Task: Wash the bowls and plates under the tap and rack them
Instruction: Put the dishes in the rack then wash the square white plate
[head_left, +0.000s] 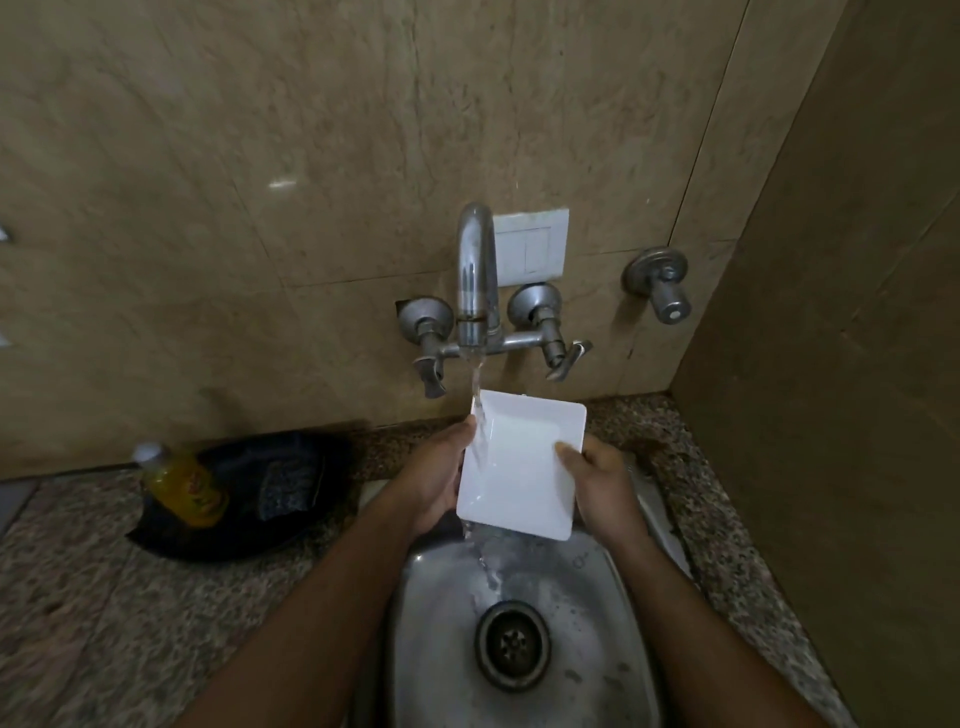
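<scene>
Flanking steel sink (431, 623): speckled granite counter (104, 597), beige tiles (208, 156).

The yellow bottle (184, 486) on the counter bears a label, too blurred to read.

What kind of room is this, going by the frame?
Likely a small kitchen or scullery wash-up corner: a steel sink set in a granite counter, a wall tap running onto a white square plate, and a dish-soap bottle beside a scrub pad.
</scene>
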